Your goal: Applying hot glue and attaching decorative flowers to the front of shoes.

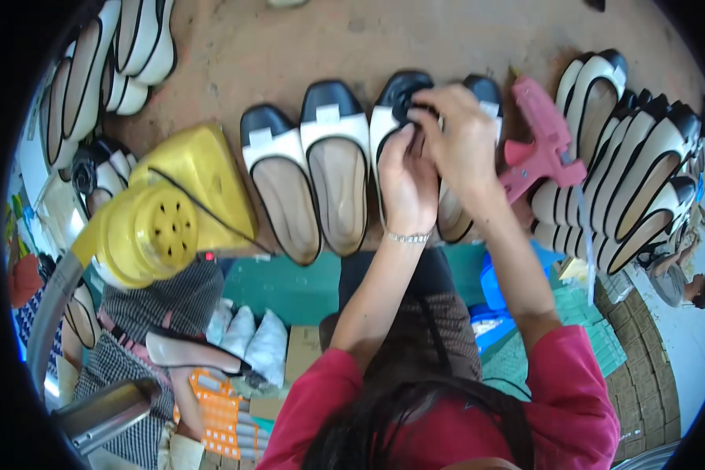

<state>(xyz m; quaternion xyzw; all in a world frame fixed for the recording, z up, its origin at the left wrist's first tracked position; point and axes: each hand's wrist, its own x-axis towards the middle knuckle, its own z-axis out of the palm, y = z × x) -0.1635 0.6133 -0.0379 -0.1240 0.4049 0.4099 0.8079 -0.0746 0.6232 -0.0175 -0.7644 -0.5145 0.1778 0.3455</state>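
Both hands — left hand [406,182], right hand [456,139] — fingers pinching black bow [403,100] on cream flat shoe [385,133]; glossy black toe points to workbench [290,55] far edge.

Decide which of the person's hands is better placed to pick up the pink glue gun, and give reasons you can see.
Probably the right hand. The pink glue gun lies on the table just to its right, with nothing between them. The left hand is farther away and would have to cross over the right hand. Both hands are on the black-toed shoe.
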